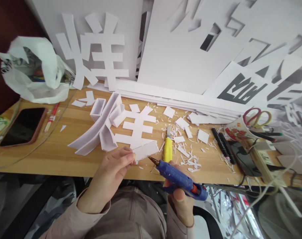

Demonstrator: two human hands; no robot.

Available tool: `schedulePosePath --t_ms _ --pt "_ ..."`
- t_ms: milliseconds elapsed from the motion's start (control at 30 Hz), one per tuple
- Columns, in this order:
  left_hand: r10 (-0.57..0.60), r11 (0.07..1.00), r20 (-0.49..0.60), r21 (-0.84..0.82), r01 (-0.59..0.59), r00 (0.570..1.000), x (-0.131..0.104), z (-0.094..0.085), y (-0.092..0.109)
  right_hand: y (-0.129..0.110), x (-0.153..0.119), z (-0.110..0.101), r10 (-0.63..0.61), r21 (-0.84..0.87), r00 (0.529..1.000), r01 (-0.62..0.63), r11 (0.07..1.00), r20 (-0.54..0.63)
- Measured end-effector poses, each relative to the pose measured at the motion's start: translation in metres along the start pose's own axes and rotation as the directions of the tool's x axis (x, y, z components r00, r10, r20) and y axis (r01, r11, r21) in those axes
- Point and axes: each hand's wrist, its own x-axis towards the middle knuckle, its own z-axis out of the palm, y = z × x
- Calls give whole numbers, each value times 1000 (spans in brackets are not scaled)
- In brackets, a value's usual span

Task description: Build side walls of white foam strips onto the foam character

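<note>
Strip (147, 150) sits pinched in our left hand (118, 164), over the worktop (73, 166), while our right hand (180, 199) grips the glue gun (177, 175), its nozzle (154, 161) near the strip's edge; we judge this the gluing step, calling next for a steady pass along that edge.

- Before you stretched a light-brown wooden worktop (66, 162).
- Large white boards (171, 63) stood behind it.
- To your far left rose a dark reddish-brown surface (6, 26).
- Black chair armrests (212, 220) flanked you.
- Soft, pale light reached your surroundings.
</note>
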Motion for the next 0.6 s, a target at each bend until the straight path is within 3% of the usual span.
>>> schedulePosePath --t_ms 100,200,433,600 --pt "-16 1000 -22 0 16 1000 0 -1 -1 -2 -1 2 16 114 997 -7 993 -81" --pt "-28 1000 -39 -4 28 999 -1 0 -1 -4 -2 2 41 119 991 -26 993 -126" --pt "-42 999 -44 -20 42 998 -2 1 0 -25 11 6 19 127 994 -5 992 -104" --pt "-47 999 -58 -30 45 997 -4 -1 2 -19 9 8 30 239 993 -3 971 -111"
